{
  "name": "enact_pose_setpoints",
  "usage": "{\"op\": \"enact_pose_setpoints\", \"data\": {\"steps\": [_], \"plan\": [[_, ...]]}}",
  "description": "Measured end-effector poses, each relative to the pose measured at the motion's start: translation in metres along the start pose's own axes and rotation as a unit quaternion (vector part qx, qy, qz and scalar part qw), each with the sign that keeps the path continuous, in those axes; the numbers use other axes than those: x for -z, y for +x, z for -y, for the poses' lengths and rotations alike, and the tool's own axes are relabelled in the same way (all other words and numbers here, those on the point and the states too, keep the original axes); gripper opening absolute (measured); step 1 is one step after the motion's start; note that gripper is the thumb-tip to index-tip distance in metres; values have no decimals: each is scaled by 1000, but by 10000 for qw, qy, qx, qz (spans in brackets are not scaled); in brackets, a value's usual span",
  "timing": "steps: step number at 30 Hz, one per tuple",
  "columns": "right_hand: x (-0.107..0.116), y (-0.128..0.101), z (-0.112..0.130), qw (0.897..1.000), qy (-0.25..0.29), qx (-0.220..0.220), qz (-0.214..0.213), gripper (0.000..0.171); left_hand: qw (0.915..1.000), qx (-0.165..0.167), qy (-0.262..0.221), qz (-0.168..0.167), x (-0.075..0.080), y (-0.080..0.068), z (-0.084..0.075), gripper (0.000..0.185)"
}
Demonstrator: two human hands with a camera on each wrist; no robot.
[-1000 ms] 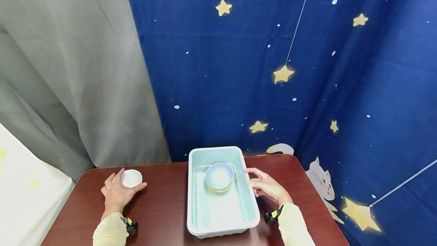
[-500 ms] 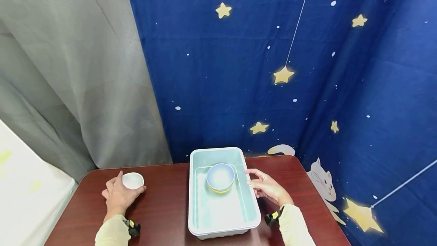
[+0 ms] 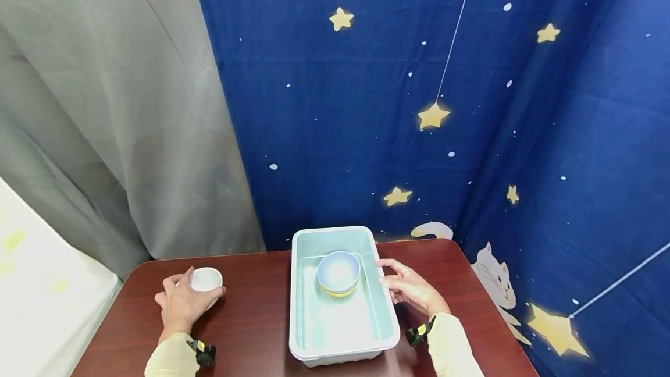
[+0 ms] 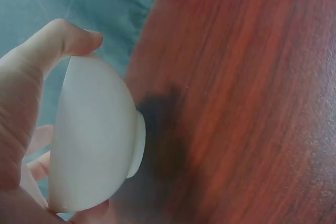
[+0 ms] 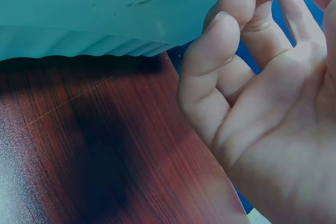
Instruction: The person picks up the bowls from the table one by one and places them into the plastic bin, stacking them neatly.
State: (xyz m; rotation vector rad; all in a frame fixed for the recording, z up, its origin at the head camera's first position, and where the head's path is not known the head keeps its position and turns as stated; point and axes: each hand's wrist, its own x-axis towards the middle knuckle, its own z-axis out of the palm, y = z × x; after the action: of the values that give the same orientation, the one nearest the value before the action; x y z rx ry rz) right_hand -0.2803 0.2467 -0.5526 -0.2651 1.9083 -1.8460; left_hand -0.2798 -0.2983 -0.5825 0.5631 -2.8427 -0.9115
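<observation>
Left hand (image 3: pixel 180 305) grips the small white bowl (image 3: pixel 206 279): thumb on one side of the rim, fingers round the other. The left wrist view shows the bowl (image 4: pixel 94 140) tilted, foot ring off the wood, a dark shadow on the table (image 4: pixel 252 103) under it. So it reads as lifted or just leaving the surface, not resting.

Right hand (image 3: pixel 410 287) holds nothing. Its fingers are loosely bent, tips at the right rim of the pale green tub (image 3: pixel 387 313); the right wrist view shows the fingers (image 5: pixel 220 51) just beside the tub wall (image 5: pixel 105 14). Contact looks likely but I can't confirm it.

Inside the tub, toward the end away from the person, a blue bowl with a yellow base (image 3: pixel 338 272) sits upright. That is to the right of the gripped bowl, with bare table between.

Step, as I judge it: pickup of the white bowl, with the right hand steadying the tub.

Next move calls for:
- levelling the bowl
- clearing the tub's near-left wall
- keeping the pinch firm, since the glazed rim is probably slick
</observation>
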Motion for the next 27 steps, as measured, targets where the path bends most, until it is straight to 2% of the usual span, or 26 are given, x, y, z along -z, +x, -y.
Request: {"op": "enact_pose_setpoints", "data": {"steps": [8,15,27], "plan": [[0,0,-1,10000,-10,2,47,56,9997,-174,-136,-49,14,-5,-15,118],[0,0,0,10000,19,39,-3,55,9987,-434,-277,1,20,-10,-28,119],[-1,-1,1,10000,-39,17,-29,55,9962,-819,-283,45,34,-22,-50,121]]}}
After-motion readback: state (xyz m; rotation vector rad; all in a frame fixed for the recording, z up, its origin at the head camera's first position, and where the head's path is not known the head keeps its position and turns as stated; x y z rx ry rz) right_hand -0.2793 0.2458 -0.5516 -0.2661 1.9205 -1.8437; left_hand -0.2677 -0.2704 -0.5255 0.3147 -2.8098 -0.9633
